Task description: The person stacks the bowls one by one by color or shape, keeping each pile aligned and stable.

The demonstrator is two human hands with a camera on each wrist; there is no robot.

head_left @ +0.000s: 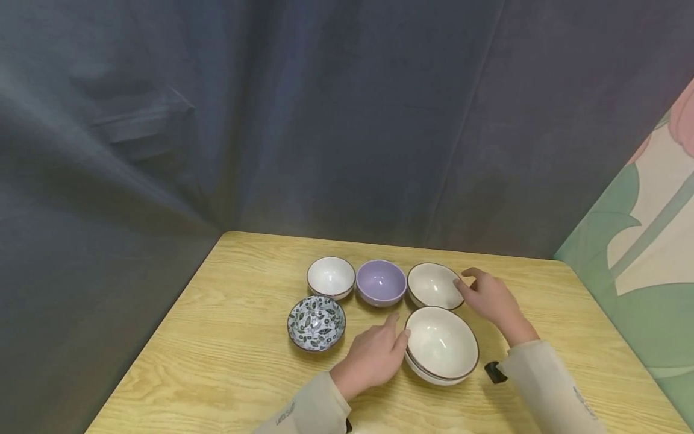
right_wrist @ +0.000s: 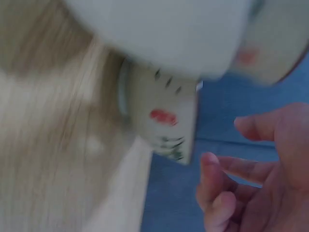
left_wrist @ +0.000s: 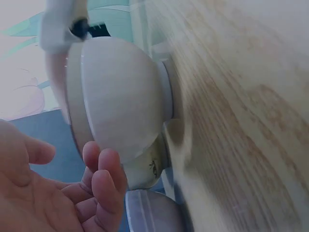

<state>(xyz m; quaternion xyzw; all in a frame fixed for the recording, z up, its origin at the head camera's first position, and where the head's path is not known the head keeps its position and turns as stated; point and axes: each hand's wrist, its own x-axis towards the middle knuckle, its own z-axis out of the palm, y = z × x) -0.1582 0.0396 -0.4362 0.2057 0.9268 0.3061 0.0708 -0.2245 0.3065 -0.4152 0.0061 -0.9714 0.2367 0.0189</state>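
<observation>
Two cream bowls with dark rims are nested as a stack at the front right. My left hand is at the stack's left side, its fingers loosely bent; in the left wrist view the fingertips lie close to the bowl wall, and I cannot tell whether they touch. Behind the stack stands another cream bowl, with a red and green pattern on its outside in the right wrist view. By that bowl's right rim is my right hand, thumb and fingers apart, holding nothing.
A purple bowl and a white bowl stand left of the rear cream bowl. A leaf-patterned bowl sits in front of the white one. The wooden table meets a dark curtain behind.
</observation>
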